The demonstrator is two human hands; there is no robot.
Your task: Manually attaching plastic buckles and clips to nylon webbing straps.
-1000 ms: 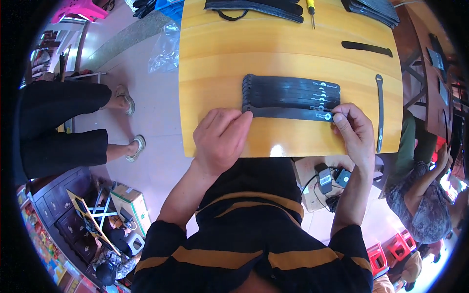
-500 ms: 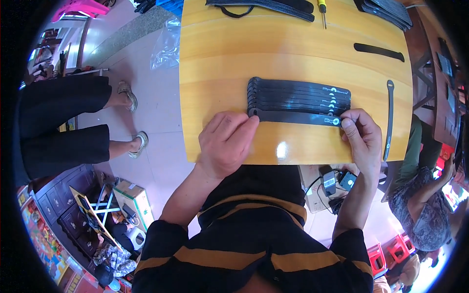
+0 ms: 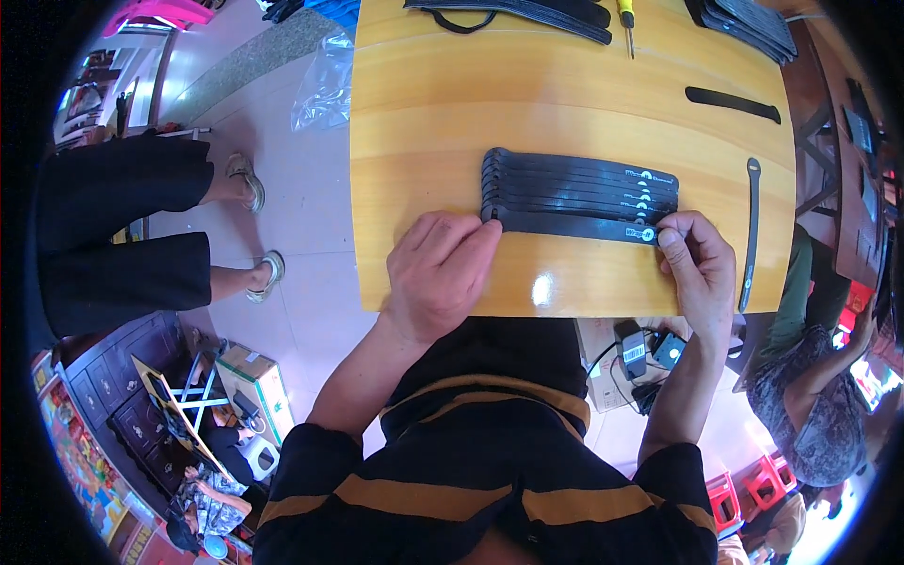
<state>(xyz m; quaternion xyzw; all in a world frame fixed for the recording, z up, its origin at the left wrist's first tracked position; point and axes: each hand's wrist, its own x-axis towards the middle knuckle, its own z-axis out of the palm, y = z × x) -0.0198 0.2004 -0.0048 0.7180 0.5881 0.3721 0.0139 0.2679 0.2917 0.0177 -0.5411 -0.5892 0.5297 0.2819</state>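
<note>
Several black cable straps (image 3: 574, 179) lie side by side on the table, overlapping like a fan, their slotted ends to the left and white printed marks to the right. The nearest cable strap (image 3: 570, 226) is stretched between my two hands. At its slotted end my left hand (image 3: 438, 278) is closed in a pinch, the fingertips partly hiding the slot. My right hand (image 3: 702, 268) grips the printed end between thumb and fingers. A single cable strap (image 3: 751, 235) lies lengthwise to the right of my right hand.
The wooden table (image 3: 424, 113) also bears another black strap (image 3: 733, 104), a yellow-handled screwdriver (image 3: 628, 24), a long black bundle (image 3: 527, 19) and a strap stack (image 3: 749, 28) at the far side. A person (image 3: 141, 231) stands left; another person (image 3: 815, 414) is at the right.
Both hands keep their hold on the nearest strap and have hardly moved. The table and the things on it sit very slightly further right in the picture.
</note>
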